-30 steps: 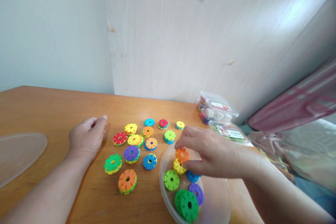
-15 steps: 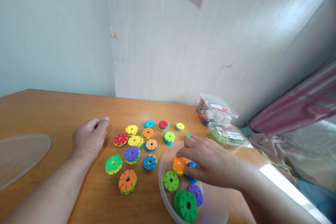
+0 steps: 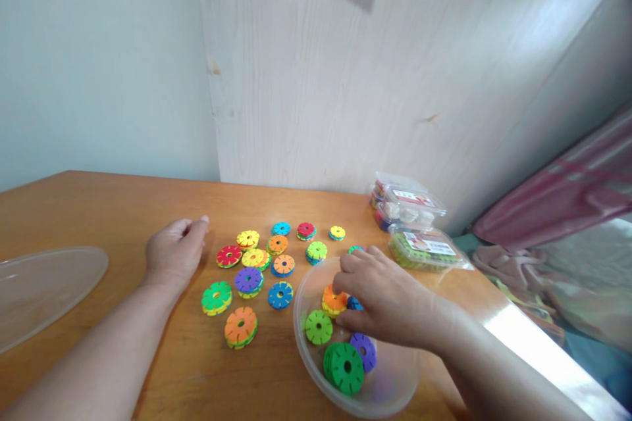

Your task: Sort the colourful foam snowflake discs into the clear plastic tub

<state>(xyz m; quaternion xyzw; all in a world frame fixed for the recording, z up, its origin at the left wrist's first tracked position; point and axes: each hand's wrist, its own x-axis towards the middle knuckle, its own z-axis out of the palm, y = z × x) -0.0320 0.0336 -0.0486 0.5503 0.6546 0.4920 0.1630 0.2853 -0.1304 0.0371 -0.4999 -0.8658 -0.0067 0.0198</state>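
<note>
Reaching into the clear bowl (image 3: 395,389) at the table's (image 3: 99,210) front right, the R hand (image 3: 395,306) is pinching the orange disc (image 3: 334,298) palm down, w/ fingertips on its far edge and thumb on the near side, so the grip is closed on that disc. A yellow one is sitting right under it, and whether it's caught too can't be told. A blue disc (image 3: 352,304) is peeking out under the fingers, touching the orange one. Also lying in the bowl are a lone green disc (image 3: 318,327), a purple disc (image 3: 364,350) and a green stack (image 3: 344,368). The stack is standing on edge at the near wall, prob. bc the curved side is propping it. The L hand (image 3: 175,255) is resting on the table, loosely curled and empty, just left of the loose discs (image 3: 248,279); it looks parked as a brace, not working. Those discs are lying flat, mostly in 2-colour pairs, spread btwn L hand and bowl, so they aren't rolling and each colour is showing. The clear lid (image 3: 44,283) is lying far left, well apart, leaving the bowl mouth open. The lidded boxes (image 3: 412,207) are sitting at the back right by the wall, out of both hands' way.
</note>
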